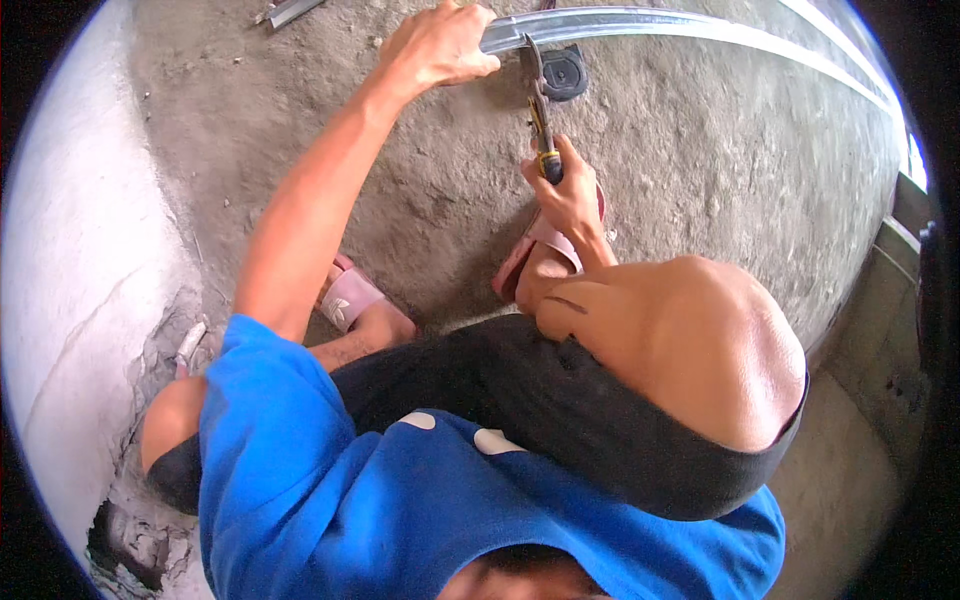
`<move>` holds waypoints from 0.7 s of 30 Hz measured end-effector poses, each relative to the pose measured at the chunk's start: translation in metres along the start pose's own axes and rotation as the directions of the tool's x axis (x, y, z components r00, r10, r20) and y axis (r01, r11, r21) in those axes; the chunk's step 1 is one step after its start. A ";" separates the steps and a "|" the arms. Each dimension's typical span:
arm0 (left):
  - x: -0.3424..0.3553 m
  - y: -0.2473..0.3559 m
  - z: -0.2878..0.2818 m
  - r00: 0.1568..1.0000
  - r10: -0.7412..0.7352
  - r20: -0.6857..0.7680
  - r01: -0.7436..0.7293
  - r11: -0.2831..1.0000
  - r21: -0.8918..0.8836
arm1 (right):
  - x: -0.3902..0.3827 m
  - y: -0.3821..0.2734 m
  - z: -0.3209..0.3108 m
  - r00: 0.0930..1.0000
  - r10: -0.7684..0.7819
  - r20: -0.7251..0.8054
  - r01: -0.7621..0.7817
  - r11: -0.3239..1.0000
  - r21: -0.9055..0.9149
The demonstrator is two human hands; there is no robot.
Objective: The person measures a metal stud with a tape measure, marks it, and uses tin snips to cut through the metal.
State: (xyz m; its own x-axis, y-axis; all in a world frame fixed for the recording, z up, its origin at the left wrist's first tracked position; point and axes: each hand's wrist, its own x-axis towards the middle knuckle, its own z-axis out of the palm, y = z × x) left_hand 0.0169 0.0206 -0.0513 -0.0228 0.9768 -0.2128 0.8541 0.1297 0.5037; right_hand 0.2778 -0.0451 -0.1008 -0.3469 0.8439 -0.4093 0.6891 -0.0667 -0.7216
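A long, shiny metal channel [630,22] runs from the top middle toward the right rim. My left hand [440,45] is closed around its left end, the thumb along the near side. In my right hand [570,190] is a pair of tin snips [541,115] with dark, yellow-marked handles. Their jaws meet the channel's near edge just right of my left hand; whether they are through the metal I cannot tell. Beside the snips' jaws, on the rough floor, lies a black tape measure [565,73].
A second metal strip [835,40] stretches along the upper right. A short metal offcut [293,12] lies at the top left. The pale wall [80,250] rises on the left, with broken rubble [190,345] at its foot. My feet in pink sandals [352,298] are on the concrete floor [440,190].
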 end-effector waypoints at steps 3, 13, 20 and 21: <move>-0.004 -0.007 0.007 0.996 0.039 -0.083 -0.037 0.999 0.023 | -0.004 -0.008 -0.006 0.998 0.004 0.057 -0.006 0.999 0.041; -0.011 -0.002 0.024 0.998 -0.058 -0.020 0.059 0.996 0.068 | -0.006 -0.001 -0.023 0.934 0.186 0.307 -0.252 0.949 0.192; -0.019 0.011 0.012 1.000 -0.022 -0.002 0.022 0.999 0.031 | 0.001 0.027 -0.007 0.949 -0.006 0.316 -0.127 0.908 0.399; -0.021 0.012 0.012 1.000 -0.018 -0.010 0.018 0.999 0.028 | -0.001 0.030 -0.007 0.935 0.085 0.344 -0.219 0.902 0.372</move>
State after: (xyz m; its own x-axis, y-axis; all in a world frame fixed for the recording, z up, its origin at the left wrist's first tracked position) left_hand 0.0336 -0.0009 -0.0512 -0.0433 0.9759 -0.2138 0.8677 0.1428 0.4761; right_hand 0.3033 -0.0442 -0.1181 -0.4846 0.6002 -0.6364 0.4605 -0.4435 -0.7689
